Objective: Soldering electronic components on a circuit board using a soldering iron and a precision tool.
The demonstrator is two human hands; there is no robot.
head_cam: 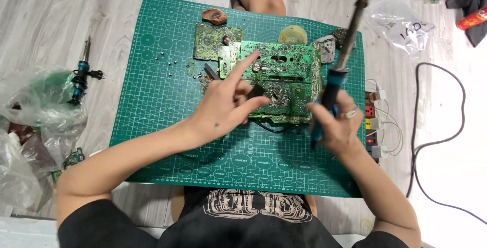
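Observation:
A large green circuit board (284, 75) lies on the green cutting mat (152, 106). My left hand (228, 103) rests on the board's near left corner, pinching a small dark part between thumb and fingers, with the index finger stretched out over the board. My right hand (337, 126) is closed around the blue-handled soldering iron (340, 65), which stands upright off the board's right edge with its cord end pointing up. A smaller green board (210, 40) lies at the mat's far left, partly under the large one.
A second soldering iron (80, 75) lies on the floor left of the mat, beside plastic bags (35, 121). A power strip (373, 121) with plugs sits right of the mat, with a black cable (436, 136) curving beyond. A yellow sponge (292, 35) and brown rosin tin (214, 16) sit at the mat's far edge.

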